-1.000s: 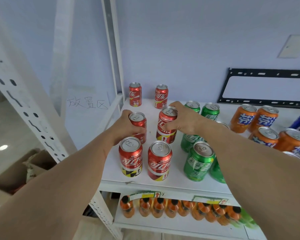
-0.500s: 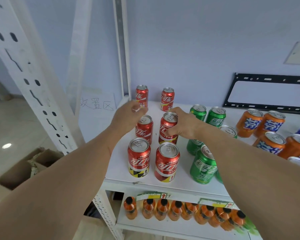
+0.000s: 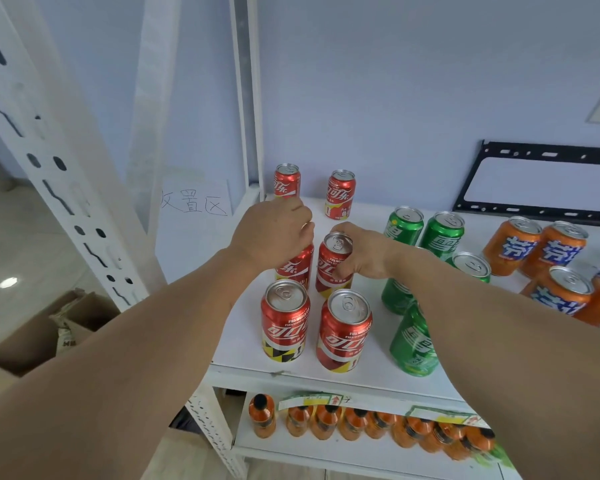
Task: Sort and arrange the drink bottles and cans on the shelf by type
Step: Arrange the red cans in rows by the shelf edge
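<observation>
Fingers of your left hand (image 3: 274, 233) curl down over the top of a red aluminium cola can (image 3: 296, 266) in the middle row, gripping it from above; the lid is hidden under your palm. Your right hand (image 3: 364, 254) pinches the neighbouring red cola can with a silver lid (image 3: 334, 263) by its rim and upper wall, thumb on the near side. Both cans stand upright on the white shelf board (image 3: 243, 327), long axes vertical, labels facing you, just beside each other toward the board's left end.

Two more red cans (image 3: 284, 320) stand upright near the front edge, directly in front of the held pair and close beneath your wrists. Another two red cans (image 3: 340, 192) stand near the back edge, by the white slotted upright post (image 3: 246, 98) at the back left corner.

To the right, green soda cans (image 3: 442, 233) stand upright in a cluster, and your right forearm crosses over the nearer ones. Orange soda cans (image 3: 511, 245) sit further toward the right end. On the lower shelf, orange drink bottles with black caps (image 3: 326, 420) line the front edge. An open cardboard box (image 3: 32, 341) sits on the floor to the left.
</observation>
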Tool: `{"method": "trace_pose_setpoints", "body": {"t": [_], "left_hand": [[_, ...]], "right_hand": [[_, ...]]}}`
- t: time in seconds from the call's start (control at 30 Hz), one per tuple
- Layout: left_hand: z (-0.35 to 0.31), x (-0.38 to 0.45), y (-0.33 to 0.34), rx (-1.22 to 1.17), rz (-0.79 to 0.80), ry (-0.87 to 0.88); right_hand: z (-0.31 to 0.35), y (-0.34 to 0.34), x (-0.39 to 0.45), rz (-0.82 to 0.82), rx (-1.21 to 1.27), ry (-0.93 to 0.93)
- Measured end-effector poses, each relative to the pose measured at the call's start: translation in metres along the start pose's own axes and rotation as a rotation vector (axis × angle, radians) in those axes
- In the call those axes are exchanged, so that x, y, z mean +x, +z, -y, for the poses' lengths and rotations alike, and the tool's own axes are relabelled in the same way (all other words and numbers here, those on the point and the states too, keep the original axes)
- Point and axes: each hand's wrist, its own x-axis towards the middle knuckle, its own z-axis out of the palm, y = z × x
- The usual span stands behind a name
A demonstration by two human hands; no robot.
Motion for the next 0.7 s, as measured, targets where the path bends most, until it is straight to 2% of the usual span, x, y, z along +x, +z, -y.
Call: {"method": "trace_pose_setpoints", "body": {"t": [0.23, 0.33, 0.43, 0.6, 0.7], "left_hand": [[0.006, 0.008, 0.008, -0.102, 0.024, -0.140], [0.005, 0.016, 0.012, -0.134, 0.040, -0.179], [0.008, 0.028, 0.016, -0.156, 0.038, -0.203], [0.019, 0.052, 0.027, -0.083, 0.080, -0.133], [0.032, 0.069, 0.038, -0.068, 0.114, -0.213]], "right_hand": [[0.001, -0.005, 0.006, 0.057, -0.080, 0.057], [0.003, -0.018, 0.009, 0.078, -0.013, 0.063], [0.005, -0.041, 0.020, -0.012, -0.007, 0.049], [0.001, -0.067, 0.051, -0.151, -0.313, 0.020], [-0.004, -0.073, 0.082, -0.196, -0.302, -0.006]]}}
